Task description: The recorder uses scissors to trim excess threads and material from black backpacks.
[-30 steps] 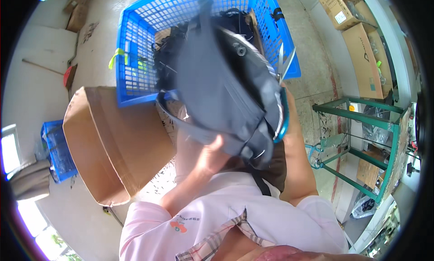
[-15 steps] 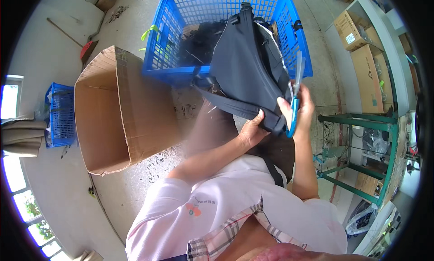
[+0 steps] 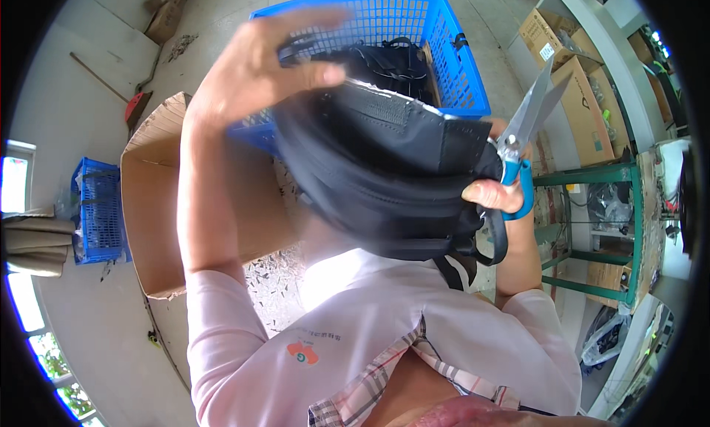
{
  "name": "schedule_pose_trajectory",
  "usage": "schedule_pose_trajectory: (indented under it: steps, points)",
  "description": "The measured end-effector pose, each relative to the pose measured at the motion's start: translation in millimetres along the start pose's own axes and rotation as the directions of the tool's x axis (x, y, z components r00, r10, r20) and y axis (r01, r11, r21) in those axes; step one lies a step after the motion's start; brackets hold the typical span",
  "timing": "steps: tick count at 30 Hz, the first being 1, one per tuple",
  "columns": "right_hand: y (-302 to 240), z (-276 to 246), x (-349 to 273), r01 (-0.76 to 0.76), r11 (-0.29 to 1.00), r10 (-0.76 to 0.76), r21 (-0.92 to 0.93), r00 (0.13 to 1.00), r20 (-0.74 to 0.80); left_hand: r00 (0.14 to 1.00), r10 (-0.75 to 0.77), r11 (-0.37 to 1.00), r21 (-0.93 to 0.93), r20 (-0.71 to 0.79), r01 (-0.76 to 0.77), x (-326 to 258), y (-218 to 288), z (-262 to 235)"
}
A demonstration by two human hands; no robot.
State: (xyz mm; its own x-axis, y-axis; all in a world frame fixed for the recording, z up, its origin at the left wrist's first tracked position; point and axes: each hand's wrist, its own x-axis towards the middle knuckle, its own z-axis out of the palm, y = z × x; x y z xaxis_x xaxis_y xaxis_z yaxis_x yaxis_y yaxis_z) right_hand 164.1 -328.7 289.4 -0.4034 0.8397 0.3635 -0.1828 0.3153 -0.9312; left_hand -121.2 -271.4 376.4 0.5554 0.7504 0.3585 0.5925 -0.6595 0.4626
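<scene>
A black backpack (image 3: 392, 187) is held up in front of my chest, tilted, with a pale raw edge along its upper side and a strap loop hanging at its right end. My right hand (image 3: 497, 196) grips that right end, thumb on the fabric. The same hand also holds scissors (image 3: 526, 124) with blue handles, their blades parted and pointing up and away. At the bag's upper left my left hand (image 3: 255, 76) is raised, its fingers spread and blurred. Its thumb is by the raw edge; whether it touches, I cannot tell.
Beyond the bag stands a blue plastic crate (image 3: 460, 72) with black bags (image 3: 392, 63) in it. An open cardboard box (image 3: 159, 220) is at the left, and dark scraps (image 3: 277, 279) litter the floor. Green-framed shelving (image 3: 592, 177) with cartons (image 3: 584, 109) lines the right.
The backpack has turned and come closer to my chest. My left hand has let go of its lower edge and swung up to the upper left. The scissors' blades now stand apart.
</scene>
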Motion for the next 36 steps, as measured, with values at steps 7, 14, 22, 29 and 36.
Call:
schedule_pose_trajectory:
  steps: [7,14,22,29,36]
  points:
    - [22,-19,-21,-0.123,0.967,0.093,-0.225,0.986,-0.139,0.886,-0.365,0.921,-0.032,0.286,0.389,-53,-48,48]
    - [-14,-50,-17,-0.332,0.921,0.336,-0.205,0.942,-0.012,0.866,-0.5,0.806,-0.363,0.006,0.468,-81,-52,76]
    - [-47,-53,-12,-0.026,0.574,0.168,-0.819,0.982,0.087,0.892,-0.444,0.839,-0.389,-0.088,0.379,-87,-36,64]
    - [-48,-56,-5,0.028,0.525,0.208,-0.85,0.965,0.16,0.88,-0.463,0.833,-0.391,-0.105,0.392,-91,-29,61]
    - [-45,-55,-4,0.075,0.553,0.186,-0.83,0.96,0.21,0.873,-0.468,0.832,-0.403,-0.141,0.381,-95,-26,60]
